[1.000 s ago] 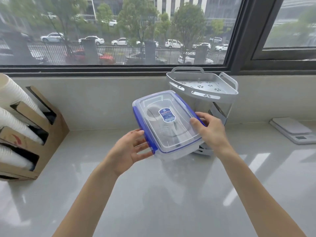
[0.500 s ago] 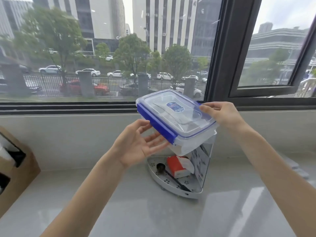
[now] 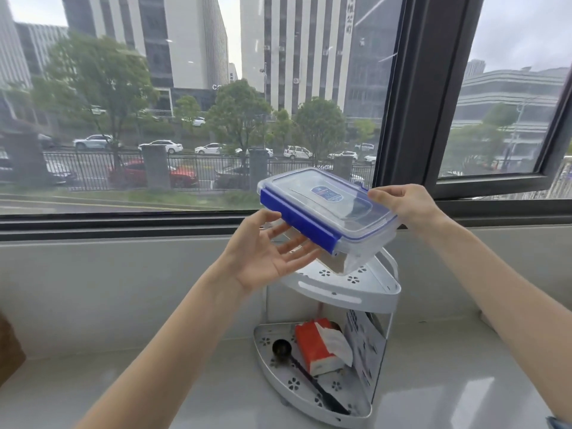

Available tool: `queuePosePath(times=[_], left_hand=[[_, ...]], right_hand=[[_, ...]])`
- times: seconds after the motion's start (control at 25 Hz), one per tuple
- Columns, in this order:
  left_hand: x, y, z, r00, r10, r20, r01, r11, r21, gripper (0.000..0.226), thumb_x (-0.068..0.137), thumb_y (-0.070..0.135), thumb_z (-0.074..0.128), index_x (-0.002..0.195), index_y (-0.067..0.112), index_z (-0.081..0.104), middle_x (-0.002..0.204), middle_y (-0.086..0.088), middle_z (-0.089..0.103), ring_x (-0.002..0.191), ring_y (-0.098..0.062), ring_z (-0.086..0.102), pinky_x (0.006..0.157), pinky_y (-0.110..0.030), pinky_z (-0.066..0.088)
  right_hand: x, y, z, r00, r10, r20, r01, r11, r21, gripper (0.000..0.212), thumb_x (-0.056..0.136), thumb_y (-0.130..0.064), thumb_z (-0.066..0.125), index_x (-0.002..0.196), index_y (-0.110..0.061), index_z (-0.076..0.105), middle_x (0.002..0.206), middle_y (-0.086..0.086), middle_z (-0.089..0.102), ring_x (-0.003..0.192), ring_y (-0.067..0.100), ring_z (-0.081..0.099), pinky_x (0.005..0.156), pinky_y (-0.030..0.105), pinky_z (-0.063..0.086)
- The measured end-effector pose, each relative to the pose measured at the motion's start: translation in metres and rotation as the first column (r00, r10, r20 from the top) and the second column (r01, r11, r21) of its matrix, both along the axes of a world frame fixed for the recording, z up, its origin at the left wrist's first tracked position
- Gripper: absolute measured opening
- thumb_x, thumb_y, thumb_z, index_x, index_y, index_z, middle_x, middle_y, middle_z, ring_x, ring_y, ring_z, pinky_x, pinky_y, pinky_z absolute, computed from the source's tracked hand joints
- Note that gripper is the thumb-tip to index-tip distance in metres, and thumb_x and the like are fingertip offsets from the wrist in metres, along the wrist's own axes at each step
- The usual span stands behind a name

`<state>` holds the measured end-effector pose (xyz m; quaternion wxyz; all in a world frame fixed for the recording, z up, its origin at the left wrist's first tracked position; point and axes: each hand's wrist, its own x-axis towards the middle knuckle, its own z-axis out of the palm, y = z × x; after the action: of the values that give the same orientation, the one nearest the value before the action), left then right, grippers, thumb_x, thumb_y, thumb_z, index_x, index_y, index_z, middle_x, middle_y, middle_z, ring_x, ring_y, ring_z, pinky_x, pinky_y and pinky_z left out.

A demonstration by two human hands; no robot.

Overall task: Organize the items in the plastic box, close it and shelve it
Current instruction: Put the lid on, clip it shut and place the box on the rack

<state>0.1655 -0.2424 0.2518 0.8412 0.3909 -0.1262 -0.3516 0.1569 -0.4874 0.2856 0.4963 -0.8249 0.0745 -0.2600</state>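
Observation:
The clear plastic box [image 3: 328,209] with its blue-clipped lid shut is tilted in the air just above the top tier of the white corner shelf [image 3: 343,292]. One lower corner of the box touches or nearly touches that tier. My right hand [image 3: 405,205] grips the box's far right end. My left hand [image 3: 266,252] is palm-up under the near left side, fingers spread beneath the blue clip. The box's contents cannot be made out through the lid.
The shelf's bottom tier [image 3: 278,370] holds a red tissue pack [image 3: 318,345] and a black scoop [image 3: 284,348]. The shelf stands on a pale counter [image 3: 154,394] against the wall under a large window [image 3: 185,119]. A brown cardboard holder [image 3: 9,345] shows at the far left.
Both hands have raised the shut box from counter height to just over the shelf's top tier. My view has tilted upward, so the shelf's top tier is visible below the box.

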Motion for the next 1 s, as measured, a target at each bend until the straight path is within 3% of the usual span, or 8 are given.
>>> queuePosePath(times=[0.12,0.32,0.48,0.6,0.84,1.0], left_hand=[[0.015,-0.007,-0.013,1.000,-0.005,-0.011,0.006,1.000,0.017,0.044,0.067,0.017,0.059,0.109,0.008,0.051,0.105,-0.019,0.062,0.092,-0.033,0.067,0.075,-0.043,0.058],[0.023,-0.003,-0.035,0.999,0.003,-0.051,-0.001,0.999,0.038,0.045,0.067,0.017,0.058,0.110,0.007,0.049,0.104,-0.021,0.064,0.094,-0.034,0.066,0.076,-0.044,0.057],[0.020,0.000,-0.044,0.998,0.000,-0.059,0.003,0.998,0.057,0.048,0.069,0.017,0.058,0.115,0.006,0.048,0.118,-0.022,0.060,0.101,-0.034,0.064,0.078,-0.044,0.057],[0.018,0.002,-0.048,0.997,-0.002,-0.071,0.005,0.999,0.049,0.047,0.069,0.017,0.057,0.114,0.006,0.047,0.118,-0.023,0.059,0.100,-0.034,0.064,0.078,-0.044,0.057],[0.010,-0.002,-0.046,0.998,-0.009,-0.062,0.013,0.998,0.054,0.057,0.072,0.017,0.056,0.125,0.004,0.043,0.126,-0.023,0.056,0.108,-0.034,0.061,0.078,-0.043,0.057],[0.010,-0.002,-0.046,0.998,0.006,-0.058,-0.001,0.997,0.081,0.057,0.075,0.018,0.054,0.129,0.005,0.041,0.130,-0.023,0.054,0.112,-0.033,0.058,0.082,-0.046,0.054]], right_hand=[[0.019,-0.007,-0.012,1.000,0.022,-0.021,-0.021,1.000,0.022,0.027,0.079,-0.025,0.067,0.101,-0.009,0.069,0.089,0.000,0.065,0.079,0.007,0.057,0.070,0.019,0.040],[0.038,-0.007,-0.033,0.997,0.037,-0.073,-0.038,0.999,-0.017,0.027,0.079,-0.025,0.067,0.100,-0.008,0.069,0.093,0.001,0.065,0.087,0.011,0.056,0.074,0.016,0.038],[0.042,-0.004,-0.040,0.990,0.056,-0.133,-0.065,0.996,-0.058,0.027,0.079,-0.025,0.067,0.099,-0.008,0.070,0.098,0.004,0.067,0.087,0.012,0.056,0.077,0.020,0.039],[0.042,-0.003,-0.040,0.986,0.031,-0.164,-0.057,0.987,-0.151,0.028,0.080,-0.028,0.066,0.101,-0.010,0.069,0.106,0.006,0.068,0.095,0.015,0.056,0.085,0.025,0.037],[0.037,0.001,-0.041,0.979,-0.062,-0.192,-0.033,0.889,-0.456,0.023,0.087,-0.023,0.057,0.102,-0.011,0.070,0.108,0.009,0.071,0.090,0.015,0.054,0.085,0.023,0.037],[0.037,0.002,-0.041,0.976,-0.064,-0.206,-0.035,0.895,-0.444,0.023,0.087,-0.023,0.056,0.103,-0.012,0.069,0.109,0.010,0.069,0.089,0.014,0.053,0.083,0.024,0.037]])
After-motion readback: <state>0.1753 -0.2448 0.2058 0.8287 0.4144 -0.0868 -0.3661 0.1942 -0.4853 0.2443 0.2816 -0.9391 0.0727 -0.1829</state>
